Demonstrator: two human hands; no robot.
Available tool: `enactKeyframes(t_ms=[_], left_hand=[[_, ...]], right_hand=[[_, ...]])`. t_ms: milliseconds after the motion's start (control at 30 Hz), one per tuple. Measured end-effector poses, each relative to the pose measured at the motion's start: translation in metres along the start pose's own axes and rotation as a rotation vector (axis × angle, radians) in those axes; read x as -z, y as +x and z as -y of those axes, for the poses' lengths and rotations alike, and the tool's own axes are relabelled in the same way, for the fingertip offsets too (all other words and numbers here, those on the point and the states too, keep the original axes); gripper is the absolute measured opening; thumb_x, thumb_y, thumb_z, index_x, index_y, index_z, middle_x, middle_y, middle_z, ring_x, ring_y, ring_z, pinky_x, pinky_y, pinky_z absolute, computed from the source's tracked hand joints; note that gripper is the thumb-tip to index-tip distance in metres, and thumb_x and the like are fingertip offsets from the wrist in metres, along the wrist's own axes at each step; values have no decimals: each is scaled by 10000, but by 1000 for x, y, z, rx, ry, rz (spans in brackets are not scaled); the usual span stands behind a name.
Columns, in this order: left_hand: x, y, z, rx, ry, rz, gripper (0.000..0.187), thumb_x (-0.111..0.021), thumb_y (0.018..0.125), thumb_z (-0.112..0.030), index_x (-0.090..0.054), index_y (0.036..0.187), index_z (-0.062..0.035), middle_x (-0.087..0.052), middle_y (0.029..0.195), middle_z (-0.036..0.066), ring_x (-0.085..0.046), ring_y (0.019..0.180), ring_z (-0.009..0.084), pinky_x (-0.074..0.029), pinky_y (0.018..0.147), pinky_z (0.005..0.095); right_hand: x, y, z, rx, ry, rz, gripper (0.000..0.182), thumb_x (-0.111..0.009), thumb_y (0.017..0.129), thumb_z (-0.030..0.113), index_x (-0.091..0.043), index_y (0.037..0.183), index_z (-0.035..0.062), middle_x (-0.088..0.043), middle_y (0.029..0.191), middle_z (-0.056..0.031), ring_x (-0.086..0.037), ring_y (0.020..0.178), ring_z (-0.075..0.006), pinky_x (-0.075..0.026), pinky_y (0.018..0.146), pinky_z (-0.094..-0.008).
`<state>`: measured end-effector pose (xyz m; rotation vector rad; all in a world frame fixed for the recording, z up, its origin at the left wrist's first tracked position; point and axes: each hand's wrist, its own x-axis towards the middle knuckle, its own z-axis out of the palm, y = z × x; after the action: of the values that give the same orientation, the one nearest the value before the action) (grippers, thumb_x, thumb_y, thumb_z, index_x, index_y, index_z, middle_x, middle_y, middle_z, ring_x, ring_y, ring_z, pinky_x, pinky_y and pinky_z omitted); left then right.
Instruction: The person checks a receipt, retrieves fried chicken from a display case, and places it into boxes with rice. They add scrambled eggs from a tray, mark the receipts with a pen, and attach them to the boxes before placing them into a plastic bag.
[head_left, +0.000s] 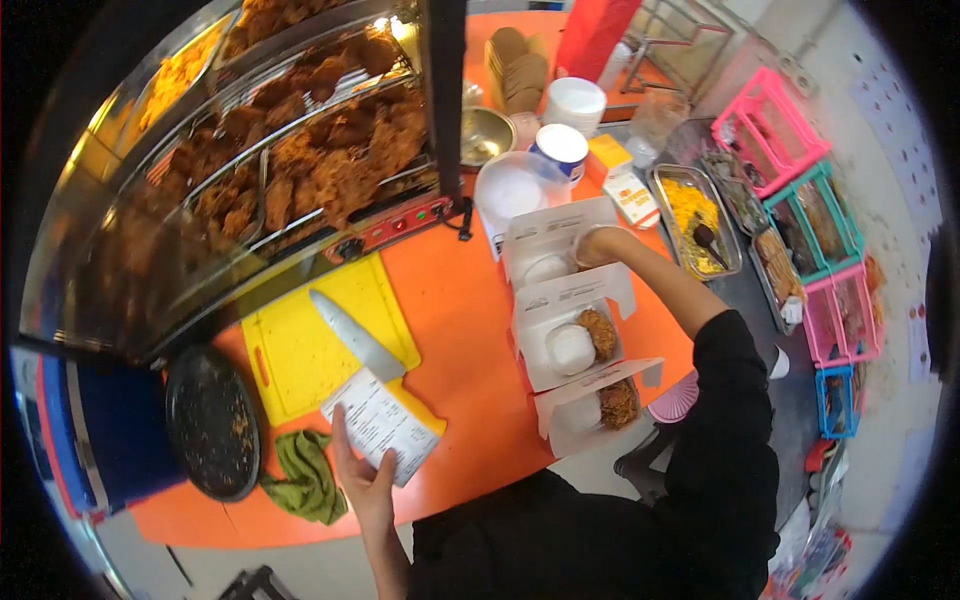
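Observation:
My left hand (366, 482) grips a printed receipt (375, 415), held over the near edge of the orange table. Three white cardboard boxes with raised lids stand in a column to the right. My right hand (602, 246) reaches down into the farthest box (530, 240); its fingers are hidden, and a rounded white item (548, 270) lies beside it. Inside the middle box (540, 372) are a piece of fried chicken (598, 334) and a rounded white item (570, 349). The nearest box (565, 441) has another fried chicken piece (619, 403).
A knife (352, 332) rests on a yellow cutting board (280, 330). Left of it are a black round pan (212, 425) and a green cloth (305, 478). A glass cabinet of fried chicken (340, 150) rises behind. At right sits a metal tray of yellow food (690, 205).

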<state>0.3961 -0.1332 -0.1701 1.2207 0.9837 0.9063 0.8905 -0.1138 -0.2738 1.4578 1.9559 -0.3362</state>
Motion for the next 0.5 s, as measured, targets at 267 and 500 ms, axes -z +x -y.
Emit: enactKeyframes(t_ms=[267,500], left_hand=[[-24,-1,51,-33,-236,401,839,-570,690,147,-174,1404,-45,-246,1411,108,-388,1223,225,-391,968,347],[-11,-27,128,225,-85,271,845,-580,675,148,-225,1396,-112,-268,1389,106,-435,1180,232,-479,859,300]], right_hand=[[99,-137,96,-593,386,-848,225,-492,820,137,-559,1012,41,-614,893,-112,-602,839,-262,-473,685,-380],[109,-63,258,-18,618,-1366,226,-443,851,106,-536,1030,4,-576,984,-214,-588,873,-317,-474,724,-386]])
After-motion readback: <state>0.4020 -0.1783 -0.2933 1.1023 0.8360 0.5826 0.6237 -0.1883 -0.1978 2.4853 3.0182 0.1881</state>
